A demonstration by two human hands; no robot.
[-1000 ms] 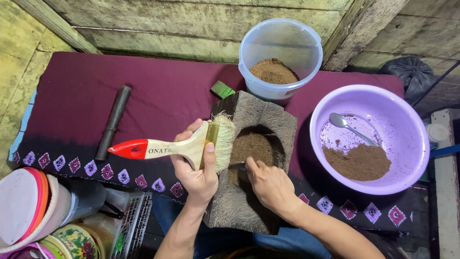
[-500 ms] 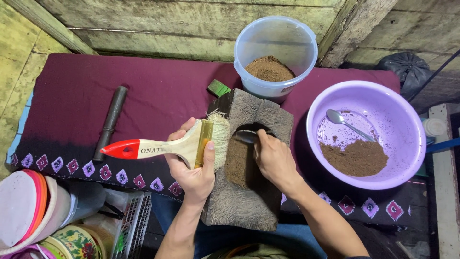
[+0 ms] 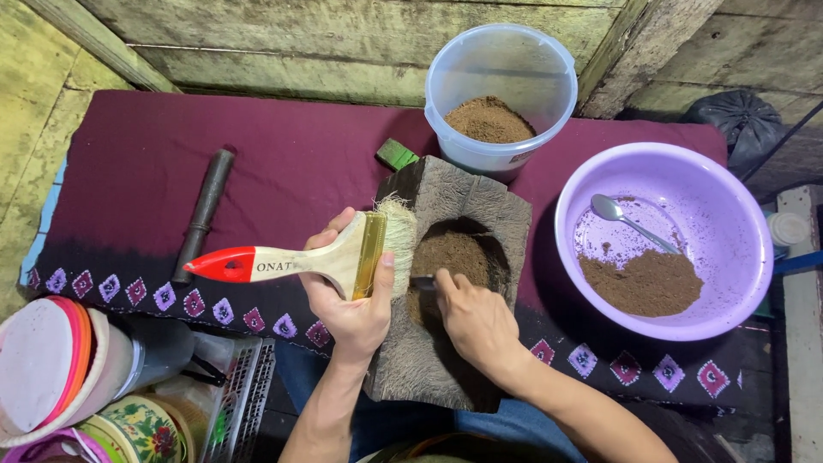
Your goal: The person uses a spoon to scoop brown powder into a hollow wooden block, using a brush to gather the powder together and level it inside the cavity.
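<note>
Hands at a carved wooden block, brush held ready over a hollow of brown powder.

Rough grey wood, fibrous and weathered, makes up the block (image 3: pixel 467 214), which lies across the person's lap and the edge of a maroon cloth (image 3: pixel 283 171), so the oval hollow sits close under both hands. Left hand (image 3: pixel 351 300) is clamped around a broad flat brush (image 3: pixel 330 257), its pale bristles resting at the hollow's left rim, the red-tipped wooden handle sticking out sideways. Right hand (image 3: pixel 476 321) is closed on a small dark tool, mostly hidden, dug into the packed powder (image 3: pixel 454 253). Within easy reach, a clear plastic tub (image 3: pixel 501 94) and a smooth lilac basin (image 3: pixel 664 240) hold more powder, a metal spoon (image 3: pixel 626 219) lying in the basin. A dark rod (image 3: pixel 201 214) lies apart on the cloth.
</note>
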